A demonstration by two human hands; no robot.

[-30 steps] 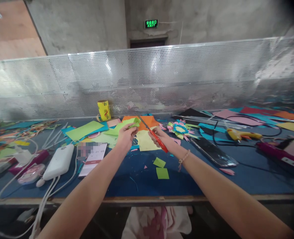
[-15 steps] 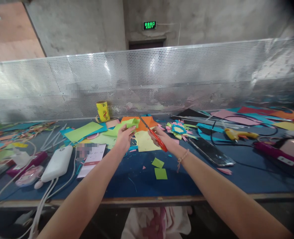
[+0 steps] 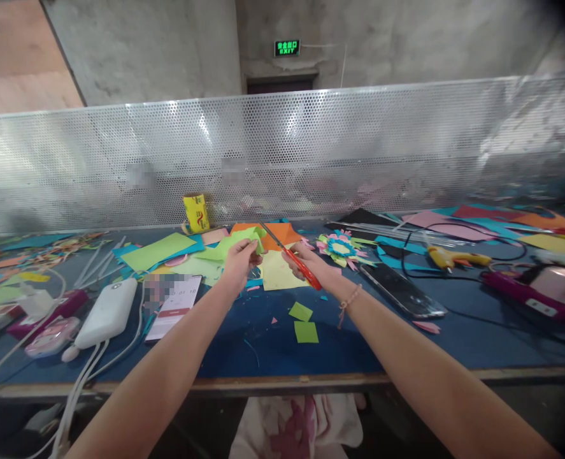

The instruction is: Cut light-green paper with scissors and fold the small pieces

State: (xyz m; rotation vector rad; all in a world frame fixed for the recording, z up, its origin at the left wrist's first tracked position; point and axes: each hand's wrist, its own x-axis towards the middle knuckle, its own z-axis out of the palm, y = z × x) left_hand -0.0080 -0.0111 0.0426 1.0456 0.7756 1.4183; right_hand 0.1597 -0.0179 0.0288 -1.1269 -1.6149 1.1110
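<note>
My left hand pinches a piece of light green paper above the middle of the table. In my right hand is a pair of red-handled scissors, the blades pointing up and left beside the green paper. Whether the blades touch the paper I cannot tell. Below the hands are an orange sheet and a pale yellow sheet. Two small green paper squares lie nearer the front edge. Right of my right hand is a paper flower with a blue ring and pink and green strips.
At left lie a white power bank with cables and a lit phone. On the right are a dark phone, a yellow glue gun and a purple power strip. A perforated metal screen borders the table's back.
The green paper in my left hand has turned and changed shape slightly. My right hand and the scissors have shifted a little left. The whole view has moved slightly.
</note>
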